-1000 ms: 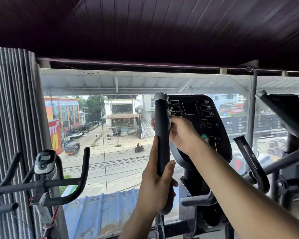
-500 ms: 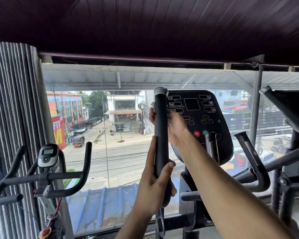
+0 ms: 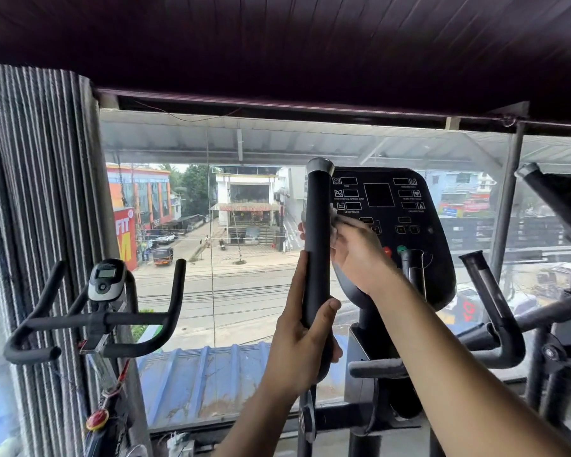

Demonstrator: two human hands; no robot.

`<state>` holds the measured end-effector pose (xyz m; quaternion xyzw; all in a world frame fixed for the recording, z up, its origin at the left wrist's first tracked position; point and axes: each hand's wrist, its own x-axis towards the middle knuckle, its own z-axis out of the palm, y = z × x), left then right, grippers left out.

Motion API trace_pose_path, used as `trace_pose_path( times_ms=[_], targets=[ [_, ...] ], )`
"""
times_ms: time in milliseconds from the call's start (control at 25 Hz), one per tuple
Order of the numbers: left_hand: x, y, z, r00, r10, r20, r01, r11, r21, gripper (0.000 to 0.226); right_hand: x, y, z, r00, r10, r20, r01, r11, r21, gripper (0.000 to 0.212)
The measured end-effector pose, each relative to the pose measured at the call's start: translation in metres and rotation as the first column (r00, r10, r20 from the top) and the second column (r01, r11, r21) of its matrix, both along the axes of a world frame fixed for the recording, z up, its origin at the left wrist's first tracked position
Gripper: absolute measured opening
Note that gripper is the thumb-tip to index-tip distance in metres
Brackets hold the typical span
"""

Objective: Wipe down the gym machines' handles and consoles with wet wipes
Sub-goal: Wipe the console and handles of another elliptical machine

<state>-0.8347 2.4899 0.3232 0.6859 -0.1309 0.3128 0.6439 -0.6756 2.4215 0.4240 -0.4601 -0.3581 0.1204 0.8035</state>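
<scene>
A black upright handle of an elliptical machine rises in the middle of the view, with a grey cap on top. My left hand grips its lower part. My right hand wraps around the handle higher up, holding a white wet wipe against it; the wipe is mostly hidden and blurred. Behind the handle is the machine's black console with small displays and buttons.
The machine's right handle and a lower grip stand to the right. An exercise bike's handlebars and small console are at left. A glass window faces the street. Another machine's frame is at far right.
My right hand has slid up and down the upper handle with the wipe. The left hand has kept its hold on the lower handle. My view has shifted slightly.
</scene>
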Motion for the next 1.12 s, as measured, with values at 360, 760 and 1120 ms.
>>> trace_pose_path(
  times_ms=[360, 760, 1120],
  targets=[
    [0.0, -0.003, 0.0, 0.999, 0.044, -0.001, -0.044, 0.999, -0.016, 0.069, 0.005, 0.0, 0.043, 0.14, -0.711, 0.689, 0.791, 0.499, 0.354, 0.026],
    [0.006, 0.002, -0.001, 0.91, 0.397, 0.119, -0.41, 0.824, 0.391, 0.072, -0.033, -0.049, 0.021, 0.122, -0.469, 0.875, 0.696, 0.669, 0.261, 0.017],
    [0.01, 0.011, -0.003, 0.891, 0.424, 0.163, -0.447, 0.755, 0.48, 0.081, -0.002, -0.016, 0.072, -0.021, -0.419, 0.908, 0.807, 0.529, 0.262, 0.025]
  ],
)
